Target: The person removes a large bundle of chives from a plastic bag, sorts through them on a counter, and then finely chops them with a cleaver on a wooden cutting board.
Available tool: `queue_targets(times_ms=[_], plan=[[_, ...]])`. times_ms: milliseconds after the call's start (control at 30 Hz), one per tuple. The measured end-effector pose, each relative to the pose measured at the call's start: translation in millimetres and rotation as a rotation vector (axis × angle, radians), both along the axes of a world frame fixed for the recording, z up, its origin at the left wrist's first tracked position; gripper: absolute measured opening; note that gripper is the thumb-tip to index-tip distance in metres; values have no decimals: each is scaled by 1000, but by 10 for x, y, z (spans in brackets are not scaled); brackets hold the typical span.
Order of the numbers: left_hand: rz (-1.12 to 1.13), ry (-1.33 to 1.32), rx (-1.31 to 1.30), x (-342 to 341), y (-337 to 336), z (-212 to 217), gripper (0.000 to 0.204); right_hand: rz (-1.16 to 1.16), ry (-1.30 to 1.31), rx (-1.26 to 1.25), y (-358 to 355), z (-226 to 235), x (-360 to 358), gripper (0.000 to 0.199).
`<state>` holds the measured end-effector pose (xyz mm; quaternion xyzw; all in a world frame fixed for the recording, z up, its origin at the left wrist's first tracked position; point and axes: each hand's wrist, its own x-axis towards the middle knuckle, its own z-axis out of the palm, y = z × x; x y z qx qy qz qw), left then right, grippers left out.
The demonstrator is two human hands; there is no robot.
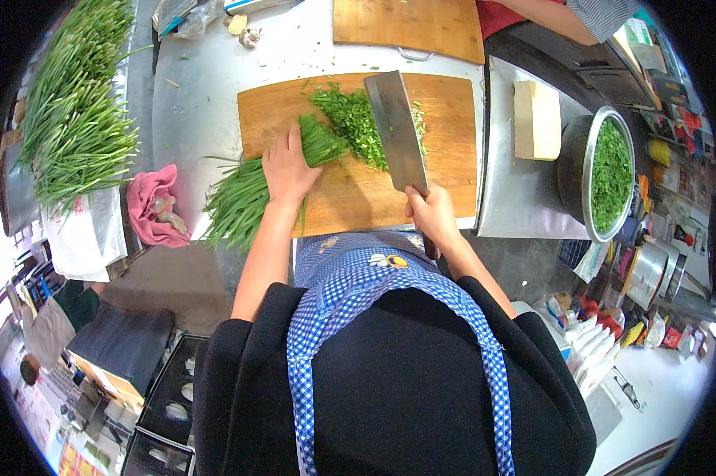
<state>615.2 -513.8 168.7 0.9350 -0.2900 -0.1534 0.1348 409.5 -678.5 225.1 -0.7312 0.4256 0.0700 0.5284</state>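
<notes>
Grey bench (207,87), scattered with green trimmings. Along its far left edge, a long heap of uncut chives (76,119) on a white plastic bag (88,234). Centre of the bench, a wooden cutting board (445,159); behind it, a second wooden board (409,28), lying well apart from the hands. To the right, a steel bowl (576,170) tipped toward the camera, filled with chopped greens, beside a pale wooden block (537,119). Left of the cutting board, a crumpled pink cloth (153,205).

Across the board's left edge, a bundle of chives (243,194), stalks trailing off toward the lower left, cut ends pointing toward the board's middle. Left hand (288,168) pressed flat on top of the bundle, fingers together, pinning it down. Just beyond the fingertips, a loose pile of chopped chives (354,123), touching the cut ends. Broad cleaver (395,127) raised and slanting over that pile, just right of the bundle's end. Right hand (431,213) clenched around the cleaver's handle at the board's near edge.
</notes>
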Motion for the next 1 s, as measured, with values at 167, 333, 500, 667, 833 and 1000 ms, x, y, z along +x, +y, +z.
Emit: queue_targets(times_ms=[167, 333, 500, 667, 833, 1000], plan=[[41, -100, 39, -19, -64, 33, 104, 87, 92, -21, 40, 121, 104, 28], [-115, -128, 173, 12, -49, 162, 110, 143, 104, -19, 47, -1, 110, 31], [27, -82, -152, 43, 59, -165, 85, 285, 182, -72, 93, 186, 246, 32], [129, -509, -192, -238, -96, -388, 56, 390, 304, -130, 219, 64, 266, 31], [144, -480, -173, -277, -103, -430, 57, 380, 184, -248, 304, -403, 586, 26], [124, -504, -215, -215, -114, -438, 56, 280, 3, -223, 241, -441, 1033, 27]])
